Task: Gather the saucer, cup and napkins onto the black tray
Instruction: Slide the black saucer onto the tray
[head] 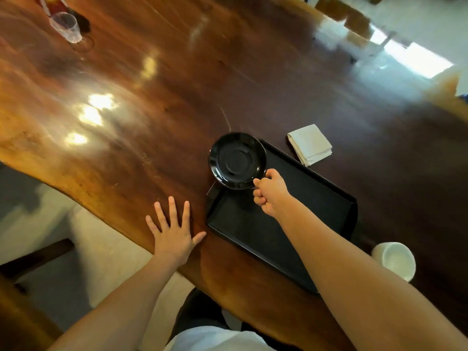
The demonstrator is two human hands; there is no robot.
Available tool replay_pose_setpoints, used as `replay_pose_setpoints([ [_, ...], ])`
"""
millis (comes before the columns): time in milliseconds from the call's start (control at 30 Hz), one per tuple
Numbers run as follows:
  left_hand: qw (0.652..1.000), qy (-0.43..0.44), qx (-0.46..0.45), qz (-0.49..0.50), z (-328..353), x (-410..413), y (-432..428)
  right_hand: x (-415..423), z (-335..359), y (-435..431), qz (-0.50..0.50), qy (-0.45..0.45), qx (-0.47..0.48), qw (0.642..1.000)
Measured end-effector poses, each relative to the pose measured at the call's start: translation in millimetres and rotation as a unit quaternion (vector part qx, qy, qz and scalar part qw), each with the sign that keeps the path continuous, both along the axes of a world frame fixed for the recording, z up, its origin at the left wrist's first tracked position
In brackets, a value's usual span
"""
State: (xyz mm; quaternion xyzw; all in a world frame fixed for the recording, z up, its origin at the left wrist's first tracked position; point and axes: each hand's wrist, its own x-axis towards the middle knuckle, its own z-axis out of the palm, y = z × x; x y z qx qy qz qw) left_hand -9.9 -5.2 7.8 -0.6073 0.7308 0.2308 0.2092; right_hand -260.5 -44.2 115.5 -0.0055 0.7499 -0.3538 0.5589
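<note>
White cup [395, 259] stands upright near the table's [157, 79] near edge, just beside the black tray's [291, 224] near corner and partly behind the right forearm. Right hand [271, 195] is clenched on the rim of the black saucer [236, 160], which overlaps the tray's far left corner. Left hand [172, 234] lies flat, fingers spread, at the table's near edge, holding nothing. Folded napkins [310, 144] lie on the table just beyond the tray's far edge. Clear plastic cup [66, 27] stands at the far left.
</note>
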Motion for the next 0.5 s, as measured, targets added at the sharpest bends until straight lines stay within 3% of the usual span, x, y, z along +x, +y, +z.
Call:
replay_pose_setpoints([
  [300,0.999,-0.002,-0.028,0.018,7.6,-5.9,14.2,-40.3,-9.0,46.2,-0.153,-0.038,-0.002,0.988],
  [500,0.999,-0.012,-0.048,0.022,5.6,-17.8,33.2,-46.7,-19.6,55.2,-0.178,-0.041,0.004,0.983],
])
